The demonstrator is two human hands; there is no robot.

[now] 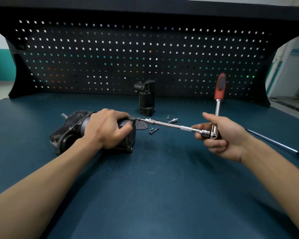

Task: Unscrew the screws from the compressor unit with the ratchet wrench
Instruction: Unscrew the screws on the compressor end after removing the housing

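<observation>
Compressor unit lies on its side at the left of the bench, finned end out to the left and flat end face turned right, so its long axis runs roughly left to right. My left hand is clamped over its body, fingers curled round the housing and pinning it down. A screw stands proud of the top corner of that end face, pointing right. The extension bar meets it and carries on along nearly the same line, dropping a little toward me as it goes right (two loose screws lie on the mat just this side of it).

At the bar's far end sits the ratchet wrench. My right hand has its fingers wrapped round the wrench head, thumb raised, while the red handle stands up and away, square to the bar. I judge the next swing depends on that: the handle must turn about the bar's line, with the bar kept straight on the screw. The left hand is the nearer one to the unit, the right well apart.
</observation>
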